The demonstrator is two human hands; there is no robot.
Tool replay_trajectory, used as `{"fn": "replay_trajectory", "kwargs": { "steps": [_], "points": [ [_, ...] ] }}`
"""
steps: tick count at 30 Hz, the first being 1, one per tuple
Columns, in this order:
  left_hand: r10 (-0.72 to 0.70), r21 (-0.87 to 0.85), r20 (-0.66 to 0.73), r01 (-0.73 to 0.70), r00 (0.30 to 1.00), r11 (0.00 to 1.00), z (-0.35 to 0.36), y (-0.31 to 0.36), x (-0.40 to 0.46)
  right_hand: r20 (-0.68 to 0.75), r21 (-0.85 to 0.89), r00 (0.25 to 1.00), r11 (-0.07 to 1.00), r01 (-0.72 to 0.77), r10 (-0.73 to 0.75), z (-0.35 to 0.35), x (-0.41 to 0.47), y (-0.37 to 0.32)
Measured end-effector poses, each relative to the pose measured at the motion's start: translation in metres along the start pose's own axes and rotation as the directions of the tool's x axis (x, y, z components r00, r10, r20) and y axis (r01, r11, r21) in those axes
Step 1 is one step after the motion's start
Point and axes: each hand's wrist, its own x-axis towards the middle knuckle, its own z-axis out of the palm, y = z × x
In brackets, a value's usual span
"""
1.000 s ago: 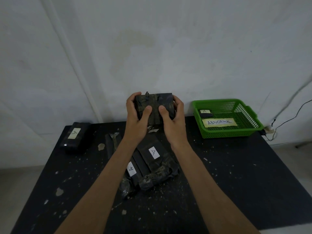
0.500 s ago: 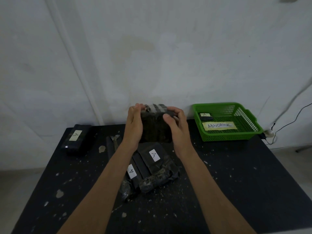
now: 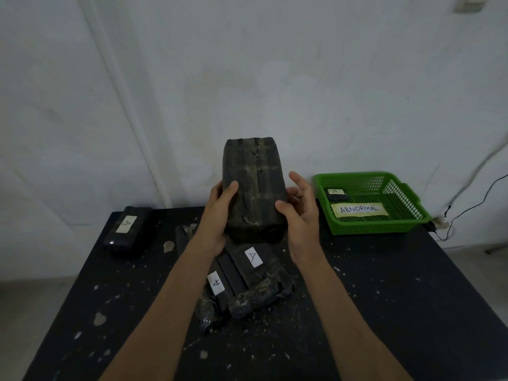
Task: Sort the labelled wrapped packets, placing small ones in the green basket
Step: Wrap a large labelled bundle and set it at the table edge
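Note:
A large black wrapped packet (image 3: 254,188) stands upright above the table's middle, its long face toward me, no label showing. My left hand (image 3: 218,213) grips its lower left side, thumb on the front. My right hand (image 3: 301,213) holds its lower right edge with the thumb on the front and the fingers spread loosely behind. Below my hands lies a pile of black packets (image 3: 247,279) with two white "A" labels. The green basket (image 3: 406,224) sits at the back right, holding a small labelled packet (image 3: 336,194) and a paper strip reading "ABNORMAL".
Another large black packet (image 3: 127,232) with an "A" label lies at the table's back left. The black table (image 3: 384,312) is speckled with pale flecks. A thin dark strip (image 3: 181,237) lies left of my left wrist. A cable (image 3: 467,210) runs along the wall at right.
The packet in my hands has turned from lying low and short to standing tall and upright. My right fingers have loosened from its top edge to its lower right side.

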Motion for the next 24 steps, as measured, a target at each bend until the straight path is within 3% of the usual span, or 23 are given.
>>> {"fn": "replay_trajectory", "kwargs": {
  "steps": [4, 7, 12, 16, 24],
  "points": [
    [0.051, 0.097, -0.024, -0.048, 0.998, 0.994, -0.007, -0.002, 0.000, 0.071, -0.148, 0.997, 0.988, 0.040, -0.030, -0.006, -0.001, 0.003],
    [0.119, 0.127, -0.003, -0.118, 0.993, 0.985, -0.007, -0.009, -0.006, 0.025, -0.208, 1.000, 0.978, 0.003, 0.003, -0.007, 0.005, 0.001],
    [0.160, 0.175, 0.100, -0.175, 0.982, 0.969, -0.009, -0.014, -0.012, -0.017, -0.148, 0.986, 0.974, -0.169, 0.169, -0.011, 0.025, -0.010],
    [0.167, 0.291, 0.170, -0.211, 0.971, 0.933, -0.004, -0.008, -0.014, 0.024, -0.148, 0.984, 0.974, -0.173, 0.178, -0.009, 0.027, -0.017],
    [0.192, 0.270, 0.044, -0.197, 0.980, 0.942, 0.006, 0.000, -0.017, 0.159, -0.197, 0.977, 0.974, -0.110, 0.142, -0.010, 0.007, -0.015]
  ]
}}
